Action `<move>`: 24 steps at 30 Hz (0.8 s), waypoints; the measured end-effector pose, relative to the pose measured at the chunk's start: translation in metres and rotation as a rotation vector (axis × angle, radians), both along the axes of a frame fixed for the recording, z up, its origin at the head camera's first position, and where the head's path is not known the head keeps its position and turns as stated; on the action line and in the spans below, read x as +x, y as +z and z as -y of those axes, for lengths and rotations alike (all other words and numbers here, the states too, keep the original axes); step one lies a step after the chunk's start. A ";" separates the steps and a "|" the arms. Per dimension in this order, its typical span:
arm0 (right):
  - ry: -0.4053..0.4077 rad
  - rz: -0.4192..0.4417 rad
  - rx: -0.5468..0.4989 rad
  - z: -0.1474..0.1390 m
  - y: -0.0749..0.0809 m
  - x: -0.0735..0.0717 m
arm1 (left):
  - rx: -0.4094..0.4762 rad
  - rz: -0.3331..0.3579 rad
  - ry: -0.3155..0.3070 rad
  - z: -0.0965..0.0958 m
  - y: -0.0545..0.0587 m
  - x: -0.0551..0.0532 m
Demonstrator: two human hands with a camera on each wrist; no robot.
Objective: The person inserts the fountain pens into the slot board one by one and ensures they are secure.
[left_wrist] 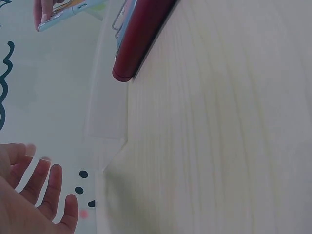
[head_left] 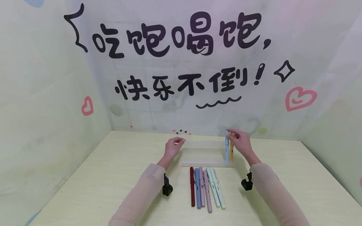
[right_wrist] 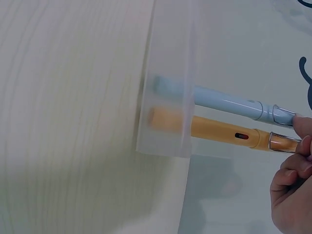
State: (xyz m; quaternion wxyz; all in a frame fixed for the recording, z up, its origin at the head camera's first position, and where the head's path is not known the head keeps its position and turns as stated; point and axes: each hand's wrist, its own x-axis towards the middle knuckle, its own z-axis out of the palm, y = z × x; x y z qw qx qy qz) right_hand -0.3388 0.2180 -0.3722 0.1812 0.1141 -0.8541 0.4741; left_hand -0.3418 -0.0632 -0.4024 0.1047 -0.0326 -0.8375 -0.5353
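Observation:
A clear frosted pen stand (head_left: 203,164) stands on the table, its front lip toward me. My left hand (head_left: 173,147) pinches the stand's upper left corner between thumb and forefinger; the other fingers are spread in the left wrist view. At the right end, my right hand (head_left: 241,142) holds a light blue pen (right_wrist: 229,103) near its clipped cap. That pen stands upright, its lower end behind the frosted lip. Beside it, an orange pen (right_wrist: 219,131) also stands in the holder, its cap partly covered by my right fingers.
In front of the stand lie several pens side by side: a dark red pen (head_left: 192,186), a blue pen (head_left: 198,188), two purple pens (head_left: 207,193) and two mint green pens (head_left: 219,188). A printed cloth (head_left: 181,119) hangs behind the table (head_left: 99,188).

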 end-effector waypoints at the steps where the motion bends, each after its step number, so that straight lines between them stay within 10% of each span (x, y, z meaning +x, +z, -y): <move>1: 0.001 0.005 0.005 0.000 0.000 0.000 | -0.001 -0.001 -0.001 0.000 0.000 0.000; 24: -0.110 -0.040 -0.009 -0.015 0.001 -0.002 | -0.007 0.001 0.012 0.000 0.001 0.001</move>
